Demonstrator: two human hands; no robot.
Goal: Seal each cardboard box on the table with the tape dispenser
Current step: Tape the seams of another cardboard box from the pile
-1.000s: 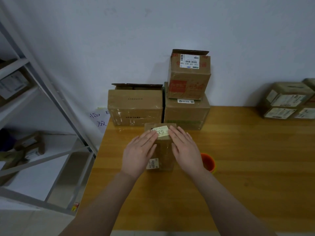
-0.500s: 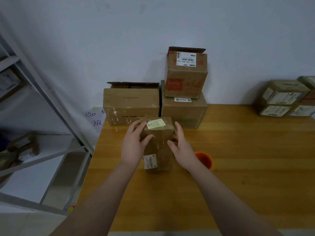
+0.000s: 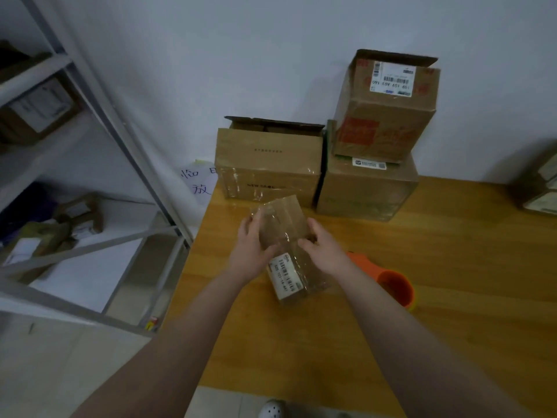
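Note:
A small cardboard box [image 3: 286, 227], wrapped in shiny clear tape and bearing a white label on its near face, is tilted toward me above the wooden table [image 3: 452, 267]. My left hand [image 3: 251, 254] grips its left side. On the box's right side my right hand [image 3: 324, 251] holds it with curled fingers. An orange tape dispenser [image 3: 391, 285] lies on the table just right of my right wrist, partly hidden by my arm.
Against the wall stand an open-topped box [image 3: 268, 170] and a larger box [image 3: 367, 188] with a labelled box [image 3: 385, 110] stacked on it. More boxes [image 3: 539, 188] sit at the far right. A metal shelf rack [image 3: 99, 146] stands left of the table.
The small box went from standing upright to being lifted and tipped toward me. Both hands moved from its top flaps to its sides. The camera shifted to the left.

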